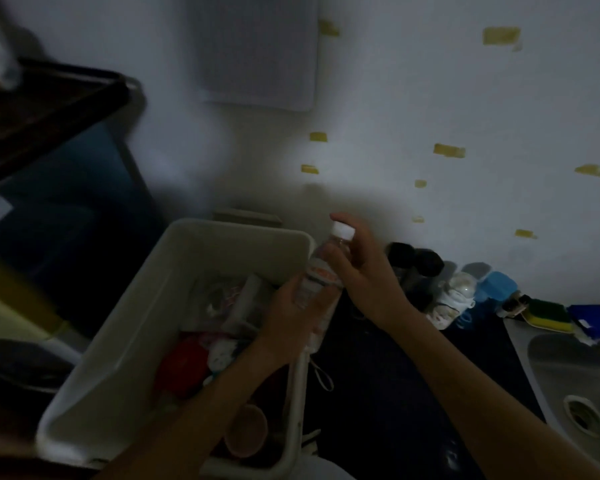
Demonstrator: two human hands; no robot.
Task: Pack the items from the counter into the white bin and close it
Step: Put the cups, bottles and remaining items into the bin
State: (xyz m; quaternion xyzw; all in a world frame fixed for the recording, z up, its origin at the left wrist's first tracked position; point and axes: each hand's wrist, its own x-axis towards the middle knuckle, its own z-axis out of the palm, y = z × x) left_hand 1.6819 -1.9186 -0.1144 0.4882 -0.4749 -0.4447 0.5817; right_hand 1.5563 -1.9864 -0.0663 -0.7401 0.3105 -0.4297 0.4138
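Fingers [289, 289] of the left hand [288, 315] are curled round the lower body of a clear plastic bottle with a white screw cap and red-orange label [321, 276]. Those of the right hand [364, 282] are wrapped about its shoulder and neck, thumb up beside the cap. Both grips are closed on the bottle and hold nothing else.

Location: the bottle is at the centre of view, tilted with its cap toward 1 o'clock. It is off the worktop and above the right-hand rim of the white rectangular plastic bin [136, 327]. The bin runs from the centre to 7 o'clock and stands open. It already contains a red object [181, 368], a brown paper cup [246, 431] and several packets too dim to identify.

Outstanding: on the dark worktop [378, 403], at 3 o'clock from the bottle, black-capped jars [416, 261] and blue containers [496, 287] stand against the wall, not yet packed. A yellow-and-green sponge [548, 318] lies beside the steel sink [575, 368] at 4 o'clock.

Assessment: packing appears part done, and the bottle is the item in hand. The next move calls for swinging it toward 9 o'clock and lowering it into a free gap, probably laid flat. Both grips would then release. I cannot identify a lid with certainty.
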